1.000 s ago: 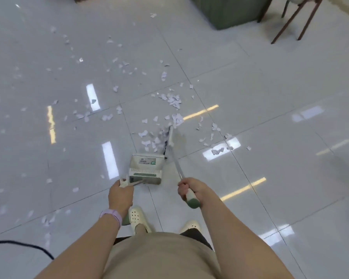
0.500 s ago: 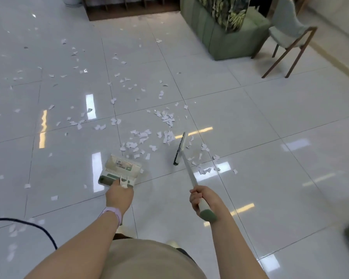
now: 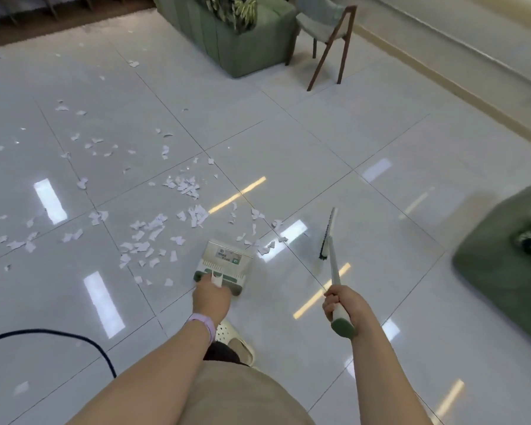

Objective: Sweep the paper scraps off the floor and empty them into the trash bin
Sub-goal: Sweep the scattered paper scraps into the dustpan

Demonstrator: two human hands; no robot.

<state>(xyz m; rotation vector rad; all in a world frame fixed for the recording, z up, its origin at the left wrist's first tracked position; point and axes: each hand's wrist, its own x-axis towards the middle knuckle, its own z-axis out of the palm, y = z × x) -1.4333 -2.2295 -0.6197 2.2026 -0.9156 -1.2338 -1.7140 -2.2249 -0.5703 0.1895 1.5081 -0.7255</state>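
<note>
White paper scraps [image 3: 154,231] lie strewn over the glossy tiled floor, thickest just left of and beyond the dustpan. My left hand [image 3: 211,299] grips the handle of the white and green dustpan [image 3: 224,262], which rests on the floor with its mouth facing away from me. My right hand [image 3: 339,305] is closed around the green-tipped handle of the broom [image 3: 331,256]. The broom head [image 3: 327,234] sits to the right of the dustpan, apart from the scraps. No trash bin is in view.
A green sofa [image 3: 236,35] and a wooden-legged chair [image 3: 328,32] stand at the back. Another green cushioned seat [image 3: 509,265] is at the right edge. A black cable [image 3: 74,338] curves over the floor at lower left. My sandalled foot [image 3: 236,342] is below the dustpan.
The broom head has swung from the scraps out to the right. The dustpan has shifted rightward, and the view has turned toward the right side of the room.
</note>
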